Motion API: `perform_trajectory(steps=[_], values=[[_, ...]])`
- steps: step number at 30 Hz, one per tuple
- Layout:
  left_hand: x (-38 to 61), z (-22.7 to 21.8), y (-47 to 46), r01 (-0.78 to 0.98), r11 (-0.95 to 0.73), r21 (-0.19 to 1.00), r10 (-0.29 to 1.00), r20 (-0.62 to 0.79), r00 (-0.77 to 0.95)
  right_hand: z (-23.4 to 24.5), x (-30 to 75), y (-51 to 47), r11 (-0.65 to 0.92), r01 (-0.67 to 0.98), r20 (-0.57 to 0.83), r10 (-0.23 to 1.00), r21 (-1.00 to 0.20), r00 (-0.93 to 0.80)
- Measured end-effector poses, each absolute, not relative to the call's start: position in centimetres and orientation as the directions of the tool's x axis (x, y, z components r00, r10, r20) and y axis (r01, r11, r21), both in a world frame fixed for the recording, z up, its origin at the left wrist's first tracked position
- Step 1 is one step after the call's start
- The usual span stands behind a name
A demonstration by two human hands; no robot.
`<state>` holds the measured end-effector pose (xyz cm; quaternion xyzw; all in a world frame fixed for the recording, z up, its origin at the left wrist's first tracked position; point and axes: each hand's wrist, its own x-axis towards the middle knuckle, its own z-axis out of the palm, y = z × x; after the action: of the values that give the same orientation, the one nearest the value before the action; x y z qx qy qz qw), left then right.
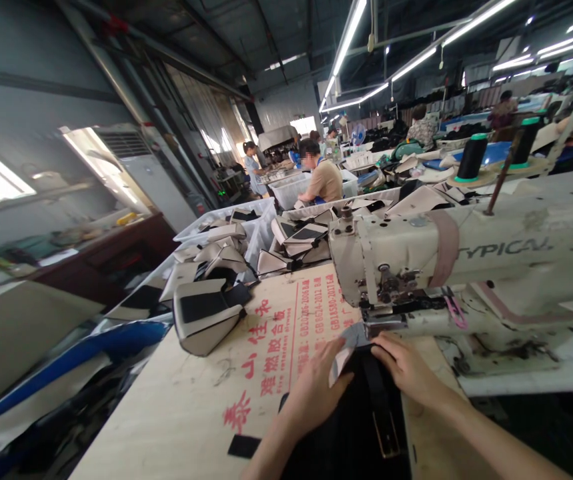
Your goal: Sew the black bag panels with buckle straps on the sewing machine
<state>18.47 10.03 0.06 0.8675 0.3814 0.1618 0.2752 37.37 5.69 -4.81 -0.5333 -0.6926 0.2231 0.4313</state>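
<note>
A black fabric piece (339,433) lies in front of me, its far edge by the needle area of the sewing machine (391,247). On it is a black strap (376,380) with a metal buckle (385,433). My left hand (316,383) grips the piece's left side, thumb on the black fabric, beside a grey and white part (350,343). My right hand (411,367) pinches the far right edge close to the presser foot. What lies under the fingers is hidden.
A plywood board (206,400) with red print forms the work surface. A beige and black sewn piece (206,313) sits on it. White bins (261,233) of similar pieces stand beyond. A co-worker (323,177) sits behind them. Black thread cones (471,159) stand at right.
</note>
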Motion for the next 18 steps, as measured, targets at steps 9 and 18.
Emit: perform_trajectory(steps=[9, 18], values=[[18.3, 1.8, 14.0, 0.588, -0.659, 0.469, 0.426, -0.411, 0.806, -4.8, 37.9, 6.0, 0.391, 0.547, 0.355, 0.918, -0.74, -0.176], [16.3, -2.0, 12.0, 0.578, -0.24, 0.78, 0.667, -0.301, 0.682, -4.0, 37.8, 5.5, 0.283, 0.388, 0.26, 0.959, -0.877, -0.112]])
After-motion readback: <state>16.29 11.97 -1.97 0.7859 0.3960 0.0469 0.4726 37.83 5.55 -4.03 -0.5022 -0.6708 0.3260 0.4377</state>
